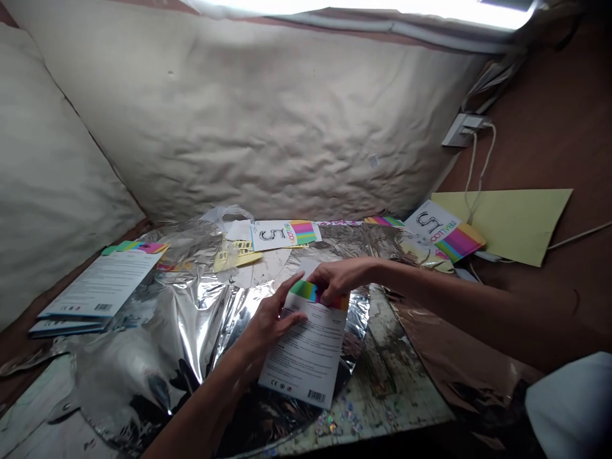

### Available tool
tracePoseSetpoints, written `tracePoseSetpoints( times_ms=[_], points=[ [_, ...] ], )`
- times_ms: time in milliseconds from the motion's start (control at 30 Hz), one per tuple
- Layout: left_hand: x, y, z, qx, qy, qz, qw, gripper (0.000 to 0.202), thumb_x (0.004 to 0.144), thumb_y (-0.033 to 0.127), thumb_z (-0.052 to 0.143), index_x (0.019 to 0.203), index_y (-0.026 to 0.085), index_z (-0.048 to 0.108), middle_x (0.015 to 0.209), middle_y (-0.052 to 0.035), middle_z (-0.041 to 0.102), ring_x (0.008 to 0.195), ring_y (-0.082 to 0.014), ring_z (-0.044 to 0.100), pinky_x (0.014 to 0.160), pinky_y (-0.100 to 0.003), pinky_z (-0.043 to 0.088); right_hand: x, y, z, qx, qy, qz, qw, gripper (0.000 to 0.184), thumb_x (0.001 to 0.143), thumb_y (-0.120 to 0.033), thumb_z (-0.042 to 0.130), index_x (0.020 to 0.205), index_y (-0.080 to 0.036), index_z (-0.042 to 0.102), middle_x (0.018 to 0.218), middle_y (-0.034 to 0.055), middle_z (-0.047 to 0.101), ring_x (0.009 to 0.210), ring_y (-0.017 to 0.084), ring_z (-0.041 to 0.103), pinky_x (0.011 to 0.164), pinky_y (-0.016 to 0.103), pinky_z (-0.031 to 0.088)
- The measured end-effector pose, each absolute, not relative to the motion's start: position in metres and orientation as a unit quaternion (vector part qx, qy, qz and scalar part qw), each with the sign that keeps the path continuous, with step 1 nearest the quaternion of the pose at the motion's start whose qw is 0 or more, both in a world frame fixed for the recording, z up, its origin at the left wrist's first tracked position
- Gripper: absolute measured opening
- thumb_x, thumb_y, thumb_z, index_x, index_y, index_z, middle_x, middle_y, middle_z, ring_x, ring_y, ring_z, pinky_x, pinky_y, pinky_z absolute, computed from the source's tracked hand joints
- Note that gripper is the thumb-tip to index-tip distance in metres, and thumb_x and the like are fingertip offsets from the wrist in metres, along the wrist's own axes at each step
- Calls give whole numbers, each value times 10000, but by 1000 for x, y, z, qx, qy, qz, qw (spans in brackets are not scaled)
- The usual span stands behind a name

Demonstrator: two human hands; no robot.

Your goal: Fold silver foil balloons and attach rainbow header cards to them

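Note:
A flat card balloon packet (306,350), its printed back facing up and a rainbow band along its top, lies tilted in front of me. My left hand (268,322) grips its left edge, thumb across the printed face. At the top edge, my right hand (340,279) has curled fingers pressed on the coloured flap. Whether those fingertips also pinch something inside the packet is hidden. Beneath both hands spreads crinkled silver foil film (191,325).
A stack of similar packets (102,284) lies at the left. A packet marked 5 (282,235) rests at the back, above yellow printed sheets (234,256). Another 5 packet (442,229) leans at the right near a yellow sheet (521,223). Cables hang from a wall socket (463,130).

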State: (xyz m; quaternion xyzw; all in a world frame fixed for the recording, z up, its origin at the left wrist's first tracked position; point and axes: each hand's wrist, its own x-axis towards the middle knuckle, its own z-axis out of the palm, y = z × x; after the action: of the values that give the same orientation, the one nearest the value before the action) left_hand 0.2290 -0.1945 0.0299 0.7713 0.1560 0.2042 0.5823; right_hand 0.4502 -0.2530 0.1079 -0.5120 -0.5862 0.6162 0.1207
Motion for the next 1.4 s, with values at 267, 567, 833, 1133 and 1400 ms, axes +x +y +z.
tracePoseSetpoints(
  times_ms=[267, 567, 833, 1133, 1400],
  points=[
    [232, -196, 26, 841, 153, 192, 481, 449, 882, 294, 640, 1318, 376, 571, 1149, -34, 551, 1079, -201, 557, 927, -332, 478, 458, -252, 69, -570, -602, 540, 150, 220, 694, -209, 707, 887, -138, 630, 699, -45, 606, 598, 80, 536, 523, 171, 411],
    [235, -201, 4, 921, 228, 88, 302, 457, 770, 426, 749, 1218, 375, 674, 1292, -82, 444, 1212, -336, 437, 1020, -495, 400, 454, -256, 30, -652, -667, 353, 78, 355, 674, -282, 761, 989, -178, 635, 851, 3, 657, 724, 129, 572, 568, 200, 380],
    [238, -204, 0, 925, 165, 113, 322, 304, 742, 306, 784, 1035, 279, 706, 1237, -78, 483, 1190, -307, 421, 1007, -480, 413, 441, -290, 26, -700, -633, 315, 96, 186, 743, -322, 727, 870, -204, 658, 779, -18, 668, 656, 123, 558, 547, 221, 335],
    [238, -205, 1, 928, 151, 99, 325, 289, 766, 243, 753, 1030, 233, 636, 1162, -58, 552, 1092, -265, 461, 916, -422, 431, 461, -326, 16, -764, -539, 249, 254, 562, 766, -363, 742, 1271, -180, 579, 1132, 97, 614, 999, 230, 599, 854, 348, 475],
    [239, -208, 4, 933, 140, 90, 319, 284, 763, 211, 754, 1013, 223, 619, 1171, -55, 554, 1085, -262, 462, 921, -420, 421, 442, -328, 12, -757, -554, 209, 276, 319, 769, -155, 704, 1085, -196, 703, 968, 57, 624, 912, 210, 612, 809, 342, 502]
  ],
)
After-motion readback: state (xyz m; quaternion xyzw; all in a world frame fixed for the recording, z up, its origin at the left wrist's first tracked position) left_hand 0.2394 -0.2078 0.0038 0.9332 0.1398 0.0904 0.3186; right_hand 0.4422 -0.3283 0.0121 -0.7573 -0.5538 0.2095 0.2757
